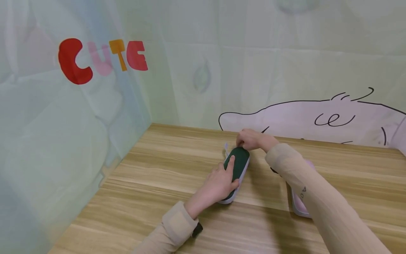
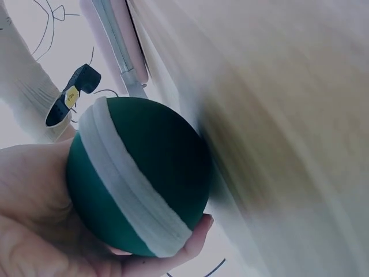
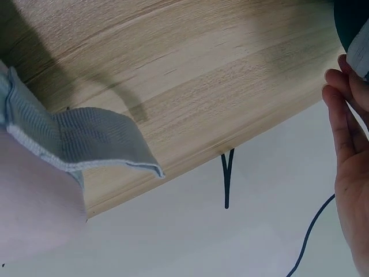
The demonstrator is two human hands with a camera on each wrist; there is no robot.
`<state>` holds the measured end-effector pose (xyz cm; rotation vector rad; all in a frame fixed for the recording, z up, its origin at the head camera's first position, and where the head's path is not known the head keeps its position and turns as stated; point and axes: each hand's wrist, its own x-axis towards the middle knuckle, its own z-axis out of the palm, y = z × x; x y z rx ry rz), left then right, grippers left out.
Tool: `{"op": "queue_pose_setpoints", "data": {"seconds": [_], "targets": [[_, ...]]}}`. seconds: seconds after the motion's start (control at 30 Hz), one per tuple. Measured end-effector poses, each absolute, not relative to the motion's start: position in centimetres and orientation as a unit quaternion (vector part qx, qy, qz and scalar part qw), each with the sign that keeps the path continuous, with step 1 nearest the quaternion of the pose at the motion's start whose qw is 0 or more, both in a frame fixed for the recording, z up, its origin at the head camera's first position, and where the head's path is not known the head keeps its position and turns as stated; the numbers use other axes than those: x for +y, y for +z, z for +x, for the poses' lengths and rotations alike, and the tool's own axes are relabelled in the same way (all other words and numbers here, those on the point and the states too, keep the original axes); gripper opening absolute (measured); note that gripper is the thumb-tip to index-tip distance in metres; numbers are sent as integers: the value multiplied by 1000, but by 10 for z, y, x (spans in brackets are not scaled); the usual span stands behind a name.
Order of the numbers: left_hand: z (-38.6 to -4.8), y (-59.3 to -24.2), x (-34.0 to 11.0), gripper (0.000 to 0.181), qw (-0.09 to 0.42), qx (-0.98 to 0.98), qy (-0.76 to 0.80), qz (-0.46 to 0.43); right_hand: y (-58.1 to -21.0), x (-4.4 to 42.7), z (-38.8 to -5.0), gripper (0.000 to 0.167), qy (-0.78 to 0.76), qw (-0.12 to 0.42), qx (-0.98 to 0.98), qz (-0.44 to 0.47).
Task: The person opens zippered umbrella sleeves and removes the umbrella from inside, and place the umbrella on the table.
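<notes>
A dark green oblong zip case (image 1: 240,164) with a pale zipper band lies on the wooden table, its long side running away from me. My left hand (image 1: 218,183) grips its near part, with one finger stretched along the top and the thumb at the right side. In the left wrist view the rounded end of the case shows, the pale zipper (image 2: 135,179) crossing it. At the far end, my right hand (image 1: 250,139) has curled fingers pinching at the zipper; the pull itself is hidden. A thin pale strap (image 1: 226,148) sticks up beside the case.
A pink case (image 1: 301,204) with a grey edge lies to the right, partly under my right forearm. Its grey fabric tab (image 3: 104,138) shows in the right wrist view. Printed cloth walls (image 1: 190,70) stand behind and left of the wooden table (image 1: 142,173).
</notes>
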<state>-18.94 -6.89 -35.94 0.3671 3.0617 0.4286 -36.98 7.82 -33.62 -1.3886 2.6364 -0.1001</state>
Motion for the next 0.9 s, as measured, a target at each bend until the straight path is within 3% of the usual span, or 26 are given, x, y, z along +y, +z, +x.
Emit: {"op": "queue_pose_setpoints", "data": {"seconds": [0.9], "targets": [[-191, -357, -72, 75, 46, 980, 164, 105, -329, 98, -357, 18, -38, 80, 895, -437]]}}
